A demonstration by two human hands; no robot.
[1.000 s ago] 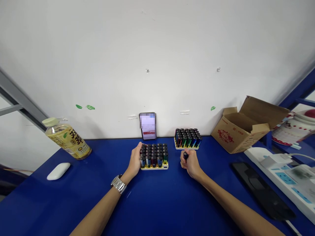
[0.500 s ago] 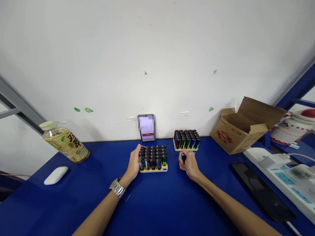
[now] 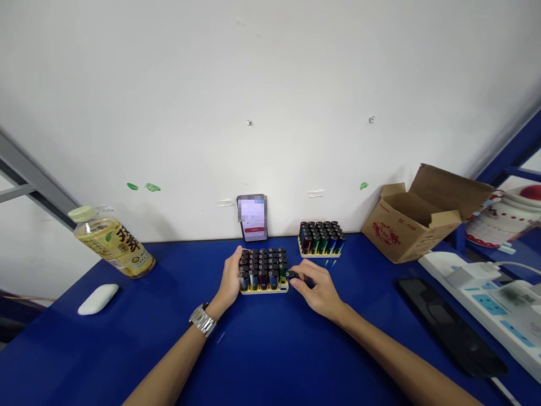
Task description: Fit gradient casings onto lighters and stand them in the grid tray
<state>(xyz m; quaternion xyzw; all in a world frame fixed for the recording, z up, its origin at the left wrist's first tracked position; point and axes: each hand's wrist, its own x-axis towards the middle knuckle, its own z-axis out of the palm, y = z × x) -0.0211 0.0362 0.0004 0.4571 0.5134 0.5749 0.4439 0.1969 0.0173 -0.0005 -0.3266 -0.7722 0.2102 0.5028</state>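
- Black-capped lighter (image 3: 291, 276) pinched at the fingertips of the right hand (image 3: 319, 290); fingers closed on it; its body mostly hidden by them.
- Lighter sits at the leftward tip of that grip, cap up; long axis seemingly near upright; exact tilt too small to tell.
- Just left of the grip: yellow tray (image 3: 264, 290) of standing lighters; the held lighter is at its near right corner, touching or just beside, cannot tell which.
- Left hand (image 3: 230, 279) across the tray from the grip, wrapped closed on the tray's left edge, thumb toward the far corner; right hand is the one nearer the lighter.
- Beyond the grip, slightly to its right: second full tray (image 3: 320, 253), apart from the fingers.
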